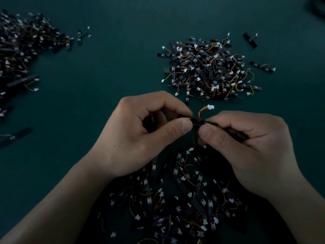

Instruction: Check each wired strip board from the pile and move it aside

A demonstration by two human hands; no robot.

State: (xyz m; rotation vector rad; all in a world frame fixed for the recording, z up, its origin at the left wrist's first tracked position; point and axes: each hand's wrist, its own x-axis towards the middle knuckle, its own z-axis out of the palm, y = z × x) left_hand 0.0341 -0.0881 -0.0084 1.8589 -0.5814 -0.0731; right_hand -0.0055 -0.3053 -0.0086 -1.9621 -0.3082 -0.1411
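Both hands meet over the dark green surface (114, 67) and share one strip board (197, 120). The left hand (140, 136) pinches its left end between thumb and forefinger, and the right hand (246, 148) pinches the right end the same way, so each grip is closed on the board. Only a short black stretch of the board shows between the thumbs; the ends are hidden by the fingers, and its face is too dark to read. An orange and yellow wire (200, 112) rises from the board's middle to a white connector (210, 107), clear of both hands. A second thin wire seems to hang below the board, but where it ends is hard to tell. Under the wrists lies the near pile (184, 199) of boards, deep in shadow, partly covered by the forearms and cut off by the bottom edge. A better lit far pile (209, 71) sits beyond the hands, toward the right, apart from them. A few single boards lie around it, one stray board (249, 40) to its upper right. A third heap, the left pile (22, 44), runs off the left edge, blurred and dim, so its extent cannot be judged. A lone board (15, 137) lies lower at the left, barely visible. A dark shape (318, 6) in the top right corner is cut off and cannot be identified.
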